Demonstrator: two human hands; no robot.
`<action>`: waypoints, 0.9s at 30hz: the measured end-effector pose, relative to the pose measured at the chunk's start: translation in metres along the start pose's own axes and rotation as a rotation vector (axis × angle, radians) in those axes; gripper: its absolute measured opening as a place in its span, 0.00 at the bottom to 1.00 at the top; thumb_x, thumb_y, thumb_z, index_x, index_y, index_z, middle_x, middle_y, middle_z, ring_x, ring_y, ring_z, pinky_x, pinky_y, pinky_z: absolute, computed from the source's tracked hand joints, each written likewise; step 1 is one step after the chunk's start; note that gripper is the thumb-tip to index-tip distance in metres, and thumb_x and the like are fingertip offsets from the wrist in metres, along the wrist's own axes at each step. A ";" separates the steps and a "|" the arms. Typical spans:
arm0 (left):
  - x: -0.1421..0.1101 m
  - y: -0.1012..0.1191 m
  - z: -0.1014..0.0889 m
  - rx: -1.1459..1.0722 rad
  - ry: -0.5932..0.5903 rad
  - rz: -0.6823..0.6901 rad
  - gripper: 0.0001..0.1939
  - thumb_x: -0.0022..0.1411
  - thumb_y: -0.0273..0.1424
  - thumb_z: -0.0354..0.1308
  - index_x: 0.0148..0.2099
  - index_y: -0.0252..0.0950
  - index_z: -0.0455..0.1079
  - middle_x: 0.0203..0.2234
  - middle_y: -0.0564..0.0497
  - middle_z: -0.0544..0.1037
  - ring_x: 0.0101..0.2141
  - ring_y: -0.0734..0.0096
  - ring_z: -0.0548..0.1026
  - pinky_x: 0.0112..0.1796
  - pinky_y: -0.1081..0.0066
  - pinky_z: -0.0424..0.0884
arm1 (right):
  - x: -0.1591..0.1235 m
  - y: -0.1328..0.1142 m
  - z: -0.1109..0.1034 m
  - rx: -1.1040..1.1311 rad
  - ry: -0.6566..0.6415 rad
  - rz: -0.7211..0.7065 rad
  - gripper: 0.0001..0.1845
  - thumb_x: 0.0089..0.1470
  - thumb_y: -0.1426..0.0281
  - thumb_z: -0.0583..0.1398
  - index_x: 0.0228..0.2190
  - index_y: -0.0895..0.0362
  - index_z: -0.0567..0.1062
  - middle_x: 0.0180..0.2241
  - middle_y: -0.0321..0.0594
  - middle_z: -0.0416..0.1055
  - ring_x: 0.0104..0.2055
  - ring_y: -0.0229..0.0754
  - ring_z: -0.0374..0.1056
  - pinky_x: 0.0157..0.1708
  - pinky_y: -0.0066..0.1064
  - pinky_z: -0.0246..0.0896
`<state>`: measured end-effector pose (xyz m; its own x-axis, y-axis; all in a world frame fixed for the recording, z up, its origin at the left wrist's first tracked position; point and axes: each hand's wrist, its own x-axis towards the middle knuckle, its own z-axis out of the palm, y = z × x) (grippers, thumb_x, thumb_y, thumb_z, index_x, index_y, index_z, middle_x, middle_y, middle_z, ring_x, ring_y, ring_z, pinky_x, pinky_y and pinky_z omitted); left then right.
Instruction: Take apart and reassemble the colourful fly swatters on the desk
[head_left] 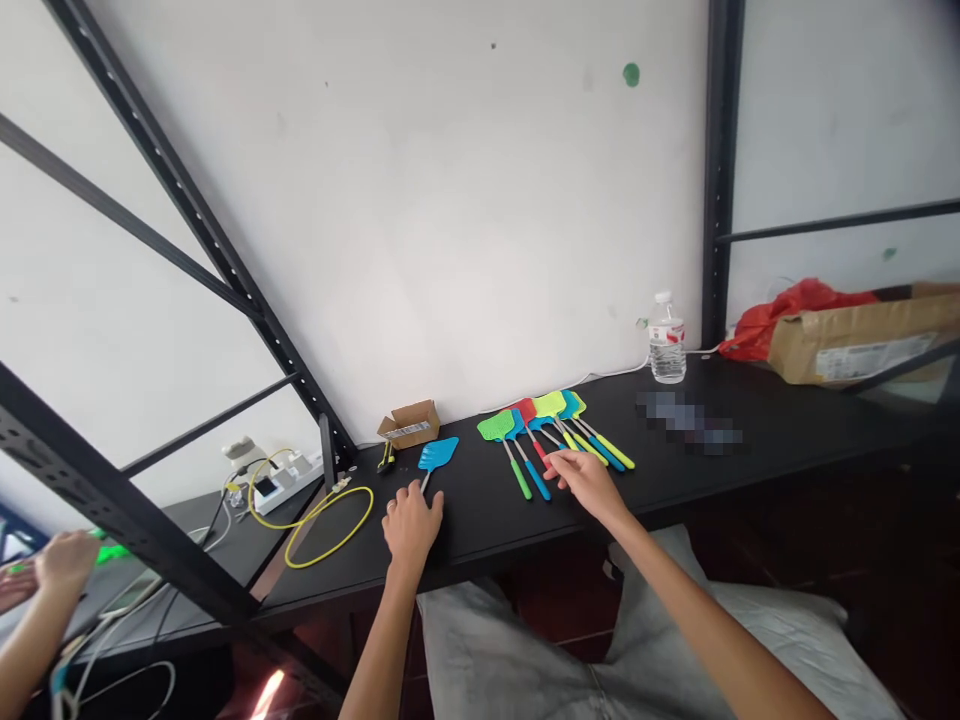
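Note:
A blue fly swatter [438,453] lies apart from the others, its handle running under my left hand [411,522]. That hand rests palm down on the black tabletop, thumb spread away from the fingers. To the right, several fly swatters lie side by side and overlap at their heads. A green one [496,425] is at the left of the group, and a yellow-green one [550,404] lies over others. My right hand [587,482] is closed at the fingertips on the grip of the red fly swatter [527,411]. Part of that grip is hidden.
A small open cardboard box [410,425] stands by the wall. A yellow cable [330,562] loops at the left near a power strip [289,482]. A water bottle [667,340] and a larger carton [840,340] are at the right. Another person's hands [66,560] show beyond the rack post [150,510].

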<state>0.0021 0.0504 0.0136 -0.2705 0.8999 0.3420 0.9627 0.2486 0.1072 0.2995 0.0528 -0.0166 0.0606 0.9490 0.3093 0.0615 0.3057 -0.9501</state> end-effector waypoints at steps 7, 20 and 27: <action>0.004 -0.019 0.006 0.044 0.012 0.056 0.15 0.67 0.37 0.46 0.41 0.35 0.71 0.41 0.42 0.75 0.46 0.52 0.72 0.37 0.64 0.65 | -0.001 0.001 -0.001 0.065 0.018 -0.019 0.19 0.54 0.55 0.59 0.33 0.57 0.81 0.28 0.44 0.78 0.24 0.42 0.68 0.26 0.32 0.64; -0.046 0.089 0.002 -0.430 0.111 0.441 0.09 0.69 0.33 0.46 0.50 0.40 0.60 0.37 0.50 0.78 0.34 0.66 0.77 0.30 0.73 0.61 | 0.003 -0.001 -0.002 0.231 -0.029 0.010 0.25 0.53 0.51 0.60 0.41 0.57 0.80 0.35 0.46 0.79 0.25 0.38 0.66 0.20 0.27 0.53; -0.054 0.112 0.009 -0.285 0.154 0.658 0.14 0.71 0.33 0.43 0.49 0.41 0.68 0.38 0.46 0.77 0.40 0.63 0.74 0.37 0.69 0.64 | 0.005 0.002 -0.002 0.307 -0.011 0.000 0.25 0.47 0.51 0.66 0.40 0.57 0.81 0.31 0.43 0.77 0.28 0.40 0.68 0.20 0.27 0.51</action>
<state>0.1245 0.0325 -0.0016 0.3436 0.7654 0.5442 0.8919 -0.4473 0.0660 0.3022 0.0580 -0.0170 0.0493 0.9494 0.3100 -0.2430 0.3125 -0.9183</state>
